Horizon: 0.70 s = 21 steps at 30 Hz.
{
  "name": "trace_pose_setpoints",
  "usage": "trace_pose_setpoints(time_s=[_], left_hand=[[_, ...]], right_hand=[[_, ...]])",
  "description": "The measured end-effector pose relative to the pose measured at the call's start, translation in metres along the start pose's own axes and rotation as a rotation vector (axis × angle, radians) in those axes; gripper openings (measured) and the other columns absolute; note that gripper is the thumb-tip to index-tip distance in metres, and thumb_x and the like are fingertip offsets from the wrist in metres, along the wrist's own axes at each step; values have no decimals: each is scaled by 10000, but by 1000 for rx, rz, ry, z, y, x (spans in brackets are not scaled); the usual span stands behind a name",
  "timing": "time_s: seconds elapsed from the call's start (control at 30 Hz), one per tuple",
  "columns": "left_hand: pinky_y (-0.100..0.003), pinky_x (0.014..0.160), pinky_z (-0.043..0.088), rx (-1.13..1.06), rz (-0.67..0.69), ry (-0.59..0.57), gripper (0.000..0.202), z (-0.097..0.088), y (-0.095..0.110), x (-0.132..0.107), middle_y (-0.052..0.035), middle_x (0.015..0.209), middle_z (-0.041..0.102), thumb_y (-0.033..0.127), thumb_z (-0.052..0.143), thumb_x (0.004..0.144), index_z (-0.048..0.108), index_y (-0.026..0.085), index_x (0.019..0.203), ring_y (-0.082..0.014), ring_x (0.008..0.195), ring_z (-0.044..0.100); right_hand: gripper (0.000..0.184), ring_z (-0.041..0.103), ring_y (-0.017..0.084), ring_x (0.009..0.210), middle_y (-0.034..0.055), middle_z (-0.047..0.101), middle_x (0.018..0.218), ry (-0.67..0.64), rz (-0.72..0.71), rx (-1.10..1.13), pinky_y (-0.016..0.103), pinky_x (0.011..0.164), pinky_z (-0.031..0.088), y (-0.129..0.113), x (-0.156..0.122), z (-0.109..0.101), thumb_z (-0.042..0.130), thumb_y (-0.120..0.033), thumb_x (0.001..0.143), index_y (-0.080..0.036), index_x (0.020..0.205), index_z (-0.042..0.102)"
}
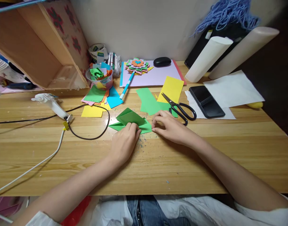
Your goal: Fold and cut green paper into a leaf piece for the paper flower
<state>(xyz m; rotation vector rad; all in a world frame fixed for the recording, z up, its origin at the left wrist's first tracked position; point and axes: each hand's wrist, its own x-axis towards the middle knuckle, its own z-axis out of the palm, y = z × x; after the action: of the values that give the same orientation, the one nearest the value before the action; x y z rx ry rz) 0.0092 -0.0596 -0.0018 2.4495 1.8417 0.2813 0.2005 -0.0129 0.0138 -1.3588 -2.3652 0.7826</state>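
A folded piece of green paper [130,121] lies on the wooden desk [205,163] in the middle. My left hand [125,142] rests on its near edge, fingers curled and pressing the fold down. My right hand [168,125] pinches the paper's right corner with bent fingers. Both forearms reach in from the near edge.
Black scissors [181,110] lie just right of my right hand, beside green [148,102] and yellow sheets [171,89]. A phone [206,101] rests on white paper. A glue gun [51,105] with its cords lies left. Paper scraps in a bowl [100,77], a layered paper flower [136,66], markers and paper rolls stand behind.
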Motion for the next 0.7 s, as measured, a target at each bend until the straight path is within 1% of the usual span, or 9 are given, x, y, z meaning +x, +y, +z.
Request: trace_pose_setpoints(time_s=[0.07, 0.1, 0.2, 0.27, 0.33, 0.4, 0.53, 0.6, 0.7], left_hand=[[-259, 503, 269, -11, 11, 11, 204, 0, -1, 0, -3, 803, 595, 316, 356, 910, 501, 191, 837, -130, 658, 564], [-261, 504, 270, -13, 15, 17, 205, 0, -2, -1, -1, 810, 600, 319, 362, 908, 507, 193, 835, -130, 661, 569], [-266, 506, 277, -22, 33, 32, 210, -1, -4, -1, 9, 810, 610, 331, 379, 902, 528, 199, 833, -130, 658, 577], [-267, 512, 285, -25, 43, 37, 217, -1, -5, -1, 8, 813, 615, 337, 383, 901, 541, 200, 846, -130, 660, 582], [-269, 518, 291, -23, 51, 33, 231, -2, -6, -2, 0, 814, 620, 347, 382, 900, 549, 194, 852, -134, 663, 587], [-271, 519, 290, -17, 51, 30, 251, -2, -6, -2, -9, 812, 623, 367, 382, 898, 553, 189, 850, -139, 660, 589], [-275, 511, 285, -13, 43, 27, 266, -3, -5, -2, -13, 814, 626, 389, 391, 890, 560, 186, 854, -143, 661, 592], [-277, 510, 284, -18, 35, 22, 253, -3, -5, -2, -9, 817, 626, 381, 401, 888, 562, 188, 861, -144, 670, 595], [-277, 505, 283, -27, 19, 14, 243, -3, -4, -2, -5, 827, 627, 374, 404, 888, 563, 190, 868, -144, 680, 599]], right_hand=[[43, 469, 221, 979, 55, 549, 926, 2, -71, -39, 376, 845, 410, 2, 0, -3, 568, -180, 768, -207, 734, 570], [34, 471, 219, 979, 60, 554, 938, 1, -130, -66, 363, 832, 415, 3, 1, -4, 565, -180, 774, -206, 757, 581], [129, 489, 202, 949, 71, 575, 959, -20, -388, -185, 326, 782, 415, 6, 3, -6, 511, -165, 820, -204, 884, 617], [211, 506, 185, 888, 65, 596, 909, -37, -553, -281, 314, 752, 401, 7, 5, -4, 450, -155, 860, -212, 971, 620], [252, 509, 172, 819, 53, 607, 834, -46, -653, -360, 312, 733, 384, 6, 6, -2, 402, -166, 893, -222, 1007, 619], [261, 501, 167, 776, 47, 607, 792, -53, -691, -417, 315, 728, 368, 5, 6, 0, 383, -188, 909, -224, 1005, 623], [263, 484, 169, 735, 43, 593, 752, -61, -699, -489, 316, 705, 344, 3, 5, 2, 379, -178, 906, -212, 943, 638], [263, 472, 167, 707, 43, 584, 733, -56, -689, -496, 311, 669, 331, 3, 4, 3, 386, -165, 896, -199, 868, 645], [303, 449, 155, 656, 40, 561, 678, -44, -657, -480, 300, 631, 312, 3, 4, 2, 383, -136, 883, -181, 696, 618]])
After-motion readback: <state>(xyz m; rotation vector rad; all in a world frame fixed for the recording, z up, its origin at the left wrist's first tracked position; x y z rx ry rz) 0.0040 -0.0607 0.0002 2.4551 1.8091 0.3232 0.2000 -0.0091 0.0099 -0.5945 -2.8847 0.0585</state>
